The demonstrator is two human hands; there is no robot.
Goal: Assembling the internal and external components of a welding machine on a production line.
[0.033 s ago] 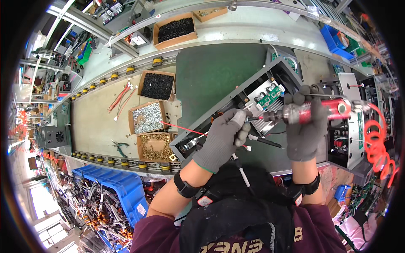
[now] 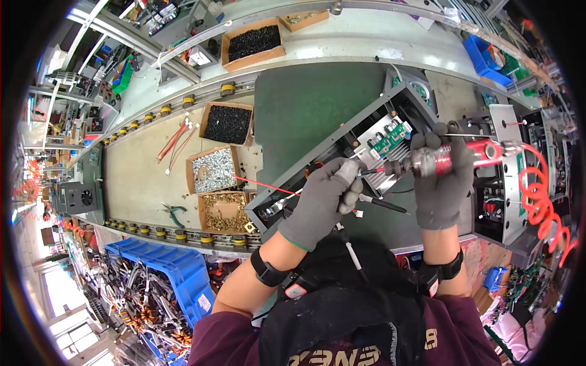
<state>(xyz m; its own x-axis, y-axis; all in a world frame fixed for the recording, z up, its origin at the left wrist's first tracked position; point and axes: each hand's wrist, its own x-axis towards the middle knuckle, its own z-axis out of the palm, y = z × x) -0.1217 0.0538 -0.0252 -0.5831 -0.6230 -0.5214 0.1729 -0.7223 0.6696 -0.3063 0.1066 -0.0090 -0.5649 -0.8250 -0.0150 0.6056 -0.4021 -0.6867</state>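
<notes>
My right hand [image 2: 444, 189], in a grey glove, is wrapped round a red air screwdriver [image 2: 432, 160] lying nearly level, its bit pointing left. Close by the bit's tip, the gloved fingers of my left hand [image 2: 326, 198] are pinched together; what they hold is hidden. Both hands are over a dark metal chassis [image 2: 329, 149] that lies slantwise on the bench. Inside it are a green circuit board [image 2: 390, 139] and a finned heatsink [image 2: 381, 182]. A red wire [image 2: 265, 184] runs from the chassis's left part toward the small-parts boxes.
Left of the chassis are boxes of black screws [image 2: 227, 124], silver parts [image 2: 213, 169] and brass parts [image 2: 224, 213], with pliers [image 2: 175, 215] nearby. A coiled red hose [image 2: 537, 195] hangs at right beside another open chassis [image 2: 497, 210]. A blue bin [image 2: 165, 262] stands below left.
The rear of the screwdriver has tilted slightly away from me, and the coiled hose has swung a little to the left. My left hand stays almost in place.
</notes>
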